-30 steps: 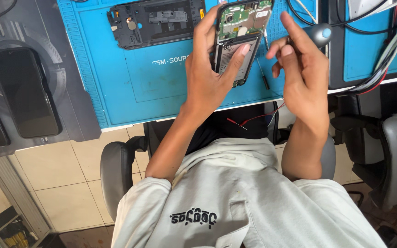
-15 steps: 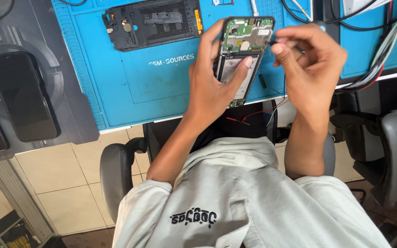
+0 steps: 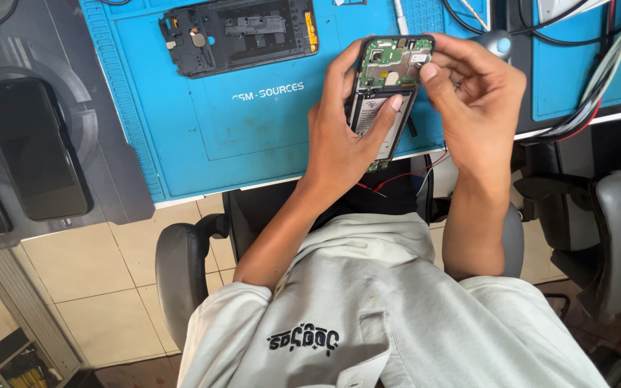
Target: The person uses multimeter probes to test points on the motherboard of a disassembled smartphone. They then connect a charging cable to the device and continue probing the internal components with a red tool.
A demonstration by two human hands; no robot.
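2 hands (image 3: pixel 346 136) (image 3: pixel 479 93) — opened phone (image 3: pixel 386 100), green board

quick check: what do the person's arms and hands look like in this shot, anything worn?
Both hands, left hand and right hand, are bare: no gloves, and no rings, watch or wrist strap in view. Forearms are bare up to the elbows. Sleeves of a light grey top end near the elbows; the top carries a dark printed marking on its front. No cables attached to the arms.
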